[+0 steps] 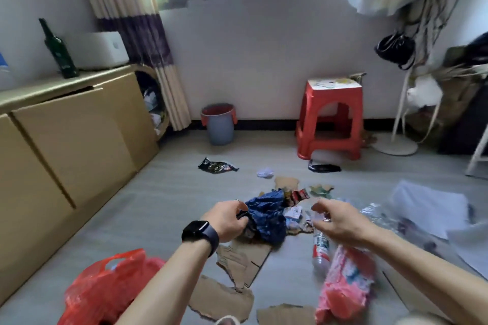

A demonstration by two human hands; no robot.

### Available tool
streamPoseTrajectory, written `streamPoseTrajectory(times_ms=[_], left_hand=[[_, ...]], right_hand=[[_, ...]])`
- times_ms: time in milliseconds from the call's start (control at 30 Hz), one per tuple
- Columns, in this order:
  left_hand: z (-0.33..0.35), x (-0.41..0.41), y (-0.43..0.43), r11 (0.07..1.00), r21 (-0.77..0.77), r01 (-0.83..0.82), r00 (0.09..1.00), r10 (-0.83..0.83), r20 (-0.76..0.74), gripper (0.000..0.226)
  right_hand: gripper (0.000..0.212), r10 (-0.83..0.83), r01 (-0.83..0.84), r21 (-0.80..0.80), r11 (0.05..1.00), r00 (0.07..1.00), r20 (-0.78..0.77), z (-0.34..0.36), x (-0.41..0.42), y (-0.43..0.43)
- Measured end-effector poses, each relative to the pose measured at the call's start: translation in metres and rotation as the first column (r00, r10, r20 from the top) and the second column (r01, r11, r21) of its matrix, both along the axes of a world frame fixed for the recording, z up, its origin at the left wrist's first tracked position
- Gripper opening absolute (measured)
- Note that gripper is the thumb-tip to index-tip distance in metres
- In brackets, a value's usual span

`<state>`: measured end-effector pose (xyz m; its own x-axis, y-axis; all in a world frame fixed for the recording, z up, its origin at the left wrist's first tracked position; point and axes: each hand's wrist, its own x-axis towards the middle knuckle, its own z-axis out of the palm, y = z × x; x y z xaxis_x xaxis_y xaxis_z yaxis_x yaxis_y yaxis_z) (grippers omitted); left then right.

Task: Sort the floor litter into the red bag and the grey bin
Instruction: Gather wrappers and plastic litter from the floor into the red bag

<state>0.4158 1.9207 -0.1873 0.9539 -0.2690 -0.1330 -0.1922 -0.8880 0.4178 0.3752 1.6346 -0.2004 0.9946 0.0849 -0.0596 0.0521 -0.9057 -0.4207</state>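
Cartons down the left wall, what sits on them?

A green glass bottle and a white foam box, beside the curtain. The red bag lies on the floor at lower left, its bottom cut off by the frame edge.

And the grey bin?

Against the far wall, a red liner folded over its rim, well apart from the litter. A black wrapper lies between it and the pile. A red stool stands further right.

The hands?

The left grip, smartwatch on the wrist, is clenched on the dark edge of a crumpled blue wrapper atop the pile, with torn cardboard just below. The right grip hovers over the scraps with curled fingers; blur keeps me from telling whether it holds anything.

Further right?

A plastic bottle lying flat, pink packaging and white sheets, all smeared by blur. The bin's inside is hidden from here.
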Motion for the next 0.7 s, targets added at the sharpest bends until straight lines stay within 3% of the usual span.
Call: streamPoseTrajectory(times_ms=[200,467,700], left_hand=[[-0.055,0.048,-0.038,0.996,0.049,0.078,0.995,-0.075,-0.06,0.034],[-0.182,0.126,-0.082,0.973,0.107,0.205,0.956,-0.176,-0.235,0.04],[-0.276,0.202,-0.142,0.928,0.142,0.344,0.927,-0.312,-0.207,0.033]], right_hand=[[0.036,-0.112,0.12,0.097,0.988,0.99,-0.083,-0.053,0.037,-0.043],[0.04,-0.171,0.214,0.104,0.971,0.932,-0.319,-0.188,0.115,-0.072],[0.052,-0.2,0.234,0.04,0.972,0.9,-0.387,-0.287,0.199,-0.083]])
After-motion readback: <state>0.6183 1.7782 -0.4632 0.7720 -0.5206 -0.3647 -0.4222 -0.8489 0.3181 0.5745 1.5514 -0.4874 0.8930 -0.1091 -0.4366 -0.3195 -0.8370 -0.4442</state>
